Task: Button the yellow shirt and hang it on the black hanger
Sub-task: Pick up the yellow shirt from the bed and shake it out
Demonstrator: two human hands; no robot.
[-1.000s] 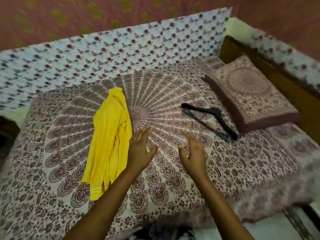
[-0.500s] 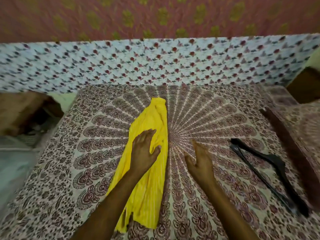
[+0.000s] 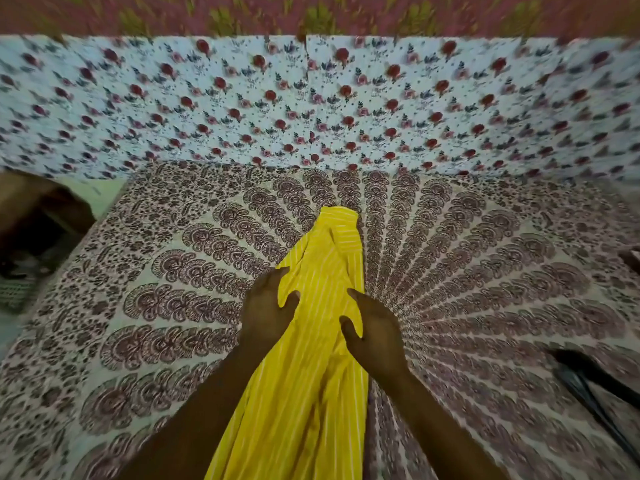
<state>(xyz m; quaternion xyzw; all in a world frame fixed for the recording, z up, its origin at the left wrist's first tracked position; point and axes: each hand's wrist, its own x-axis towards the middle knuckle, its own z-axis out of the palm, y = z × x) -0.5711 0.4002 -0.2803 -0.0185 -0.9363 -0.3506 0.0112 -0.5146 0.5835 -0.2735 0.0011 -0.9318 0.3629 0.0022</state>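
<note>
The yellow striped shirt (image 3: 322,393) lies bunched in a long strip on the patterned bedsheet (image 3: 156,306), its collar end pointing away from me. My left hand (image 3: 265,310) holds the shirt's left edge, a fold of fabric lying over the fingers with the thumb against it. On the shirt's right side, my right hand (image 3: 375,336) grips the cloth between its spread thumb and fingers. The black hanger (image 3: 588,382) lies on the sheet at the right edge, blurred and partly cut off, well apart from both hands.
A floral white cloth (image 3: 311,105) stands upright along the bed's far side. Left of the bed is a dark gap with brown furniture (image 3: 38,216). Open sheet lies on either side of the shirt.
The view swung left and closer. Both hands moved forward onto the shirt and took hold of it, the right hand coming over from the bare sheet.
</note>
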